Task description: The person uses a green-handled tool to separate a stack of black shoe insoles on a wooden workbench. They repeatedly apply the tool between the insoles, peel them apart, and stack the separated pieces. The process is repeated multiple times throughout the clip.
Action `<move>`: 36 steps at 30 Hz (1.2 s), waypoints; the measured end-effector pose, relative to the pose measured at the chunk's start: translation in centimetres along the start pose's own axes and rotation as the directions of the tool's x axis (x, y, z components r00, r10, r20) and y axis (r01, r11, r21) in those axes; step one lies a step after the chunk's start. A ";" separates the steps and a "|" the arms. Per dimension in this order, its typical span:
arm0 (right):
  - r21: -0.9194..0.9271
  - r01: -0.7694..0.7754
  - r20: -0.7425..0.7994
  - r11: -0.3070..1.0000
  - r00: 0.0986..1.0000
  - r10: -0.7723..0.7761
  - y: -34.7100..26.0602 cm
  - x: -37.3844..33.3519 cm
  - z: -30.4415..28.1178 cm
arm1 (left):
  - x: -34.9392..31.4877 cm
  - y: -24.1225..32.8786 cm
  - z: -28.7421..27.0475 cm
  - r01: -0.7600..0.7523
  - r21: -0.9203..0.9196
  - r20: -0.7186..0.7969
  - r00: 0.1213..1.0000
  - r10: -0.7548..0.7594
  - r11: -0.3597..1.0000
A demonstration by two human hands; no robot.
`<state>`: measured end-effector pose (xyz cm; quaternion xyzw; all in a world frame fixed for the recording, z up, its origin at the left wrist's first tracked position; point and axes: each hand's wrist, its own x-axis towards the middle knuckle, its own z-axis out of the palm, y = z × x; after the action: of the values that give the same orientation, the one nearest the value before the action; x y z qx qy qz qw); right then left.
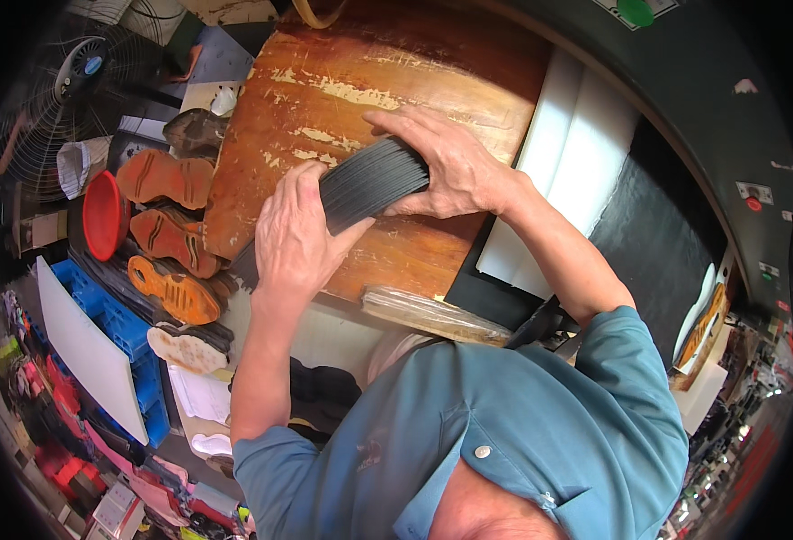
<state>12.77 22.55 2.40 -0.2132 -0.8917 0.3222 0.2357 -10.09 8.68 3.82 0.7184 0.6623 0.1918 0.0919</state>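
Between my two hands is a stack of thin dark grey sheets point(374, 183), their edges showing as fine parallel lines. My left hand point(295, 236) is closed round its left end, with the thumb along the near side. On the other end my right hand point(457, 169) grips, its fingers over the far side and its thumb at the near side. Both hands are over a worn brown wooden tabletop point(396, 261) with pale scraped patches. Whether the stack rests on the wood or is raised off it, I cannot tell.
Shoe soles point(176, 290) in orange, red-brown and white line the table's left side, by a red bowl point(106, 216). Farther left are a fan point(77, 72) and a blue crate point(147, 382). A plastic-wrapped bar point(432, 313) lies at the near edge; white panels point(576, 153) stand right.
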 end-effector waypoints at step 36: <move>0.932 -0.310 0.185 0.188 0.854 0.487 -9.8 -10.9 0.0 | -1.5 10.7 -2.7 0.330 -0.943 0.303 0.906 -0.294 0.048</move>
<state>19.19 9.85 5.94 -0.2824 -0.4232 0.8109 0.2890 -1.41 5.73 10.14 0.3194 0.5074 0.5432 0.5878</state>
